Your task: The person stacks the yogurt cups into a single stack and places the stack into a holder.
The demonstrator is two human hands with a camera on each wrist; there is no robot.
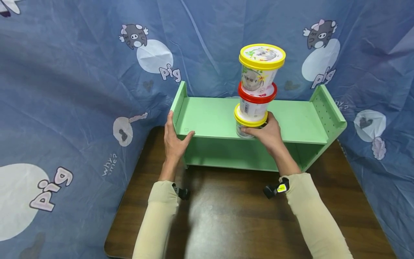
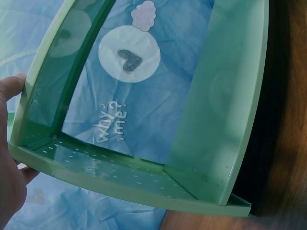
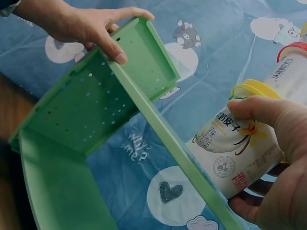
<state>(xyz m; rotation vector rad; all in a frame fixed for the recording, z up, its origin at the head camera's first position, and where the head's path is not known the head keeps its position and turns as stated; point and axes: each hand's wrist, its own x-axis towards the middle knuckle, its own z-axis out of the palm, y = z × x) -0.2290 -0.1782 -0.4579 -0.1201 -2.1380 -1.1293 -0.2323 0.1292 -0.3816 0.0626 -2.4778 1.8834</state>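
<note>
A stack of three paper tubs is at the top board of a green two-tier shelf (image 1: 210, 117). My right hand (image 1: 271, 133) grips the lowest tub (image 3: 228, 148), which has a yellow lid and a white printed side. On it sits a red-lidded tub (image 1: 251, 107), and a yellow-lidded tub (image 1: 255, 78) tops the stack. The stack leans slightly right in the head view. Whether the lowest tub's base touches the board I cannot tell. My left hand (image 1: 174, 144) holds the shelf's left side panel (image 3: 62, 120), thumb by the top board's front edge.
The shelf stands on a dark brown wooden table (image 1: 220, 212). Its right side panel (image 1: 328, 111) rises above the top board, and a lower board (image 1: 223, 163) lies underneath. Behind hangs a blue cloth (image 1: 213, 46) with pig prints.
</note>
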